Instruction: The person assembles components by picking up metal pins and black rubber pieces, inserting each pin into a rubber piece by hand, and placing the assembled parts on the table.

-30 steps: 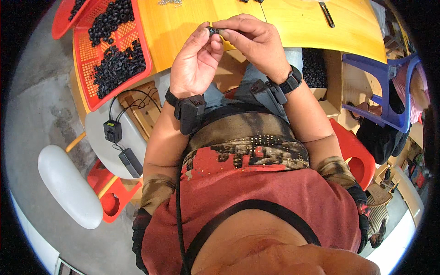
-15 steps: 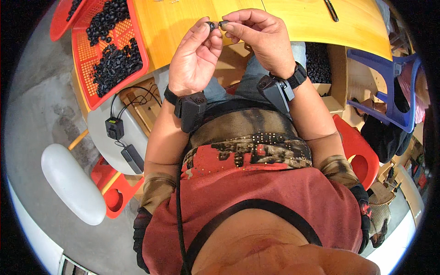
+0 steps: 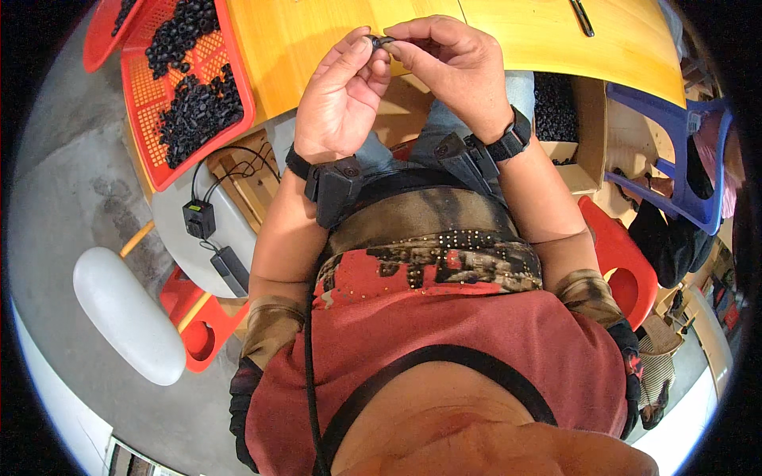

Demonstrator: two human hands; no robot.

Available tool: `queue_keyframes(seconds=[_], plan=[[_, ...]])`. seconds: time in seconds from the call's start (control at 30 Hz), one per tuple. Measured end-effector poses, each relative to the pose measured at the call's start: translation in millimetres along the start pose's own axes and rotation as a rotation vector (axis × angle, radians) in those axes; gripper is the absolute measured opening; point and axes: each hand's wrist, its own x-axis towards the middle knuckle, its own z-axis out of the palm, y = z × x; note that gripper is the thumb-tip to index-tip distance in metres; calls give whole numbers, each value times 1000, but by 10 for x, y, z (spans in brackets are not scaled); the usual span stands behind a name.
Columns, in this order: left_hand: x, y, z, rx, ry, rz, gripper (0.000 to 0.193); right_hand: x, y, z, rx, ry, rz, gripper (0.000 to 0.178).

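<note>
The small black part sat between both sets of fingertips, over the yellow table near its edge; whether it was one piece or two could not be told. The left hand pinched one end, perhaps to steady it; the right hand pinched the other, likely for fine control. A red basket of black pieces stood leftward, presumably within reach.

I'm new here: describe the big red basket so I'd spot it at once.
Find the yellow table. At its left is the lattice-floored red basket. It holds two heaps of black parts, while the red container further left shows only one.
</note>
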Motion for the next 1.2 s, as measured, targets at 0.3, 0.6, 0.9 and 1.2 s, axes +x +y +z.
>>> queue_keyframes(seconds=[0.3,0.6,0.9,1.2], plan=[[-8,-6,-2,56,-17,43,17,0,-20,-3,-11,-32,-43,16],[-58,0,30,251,17,125,20,8,-37,23,-5,-45,-60,14],[-68,18,9,215,43,82,21,26,29,-39,322,-121,179,13],[-58,18,-8,137,0,33,22,8,8,-33,426,-102,221,13]])
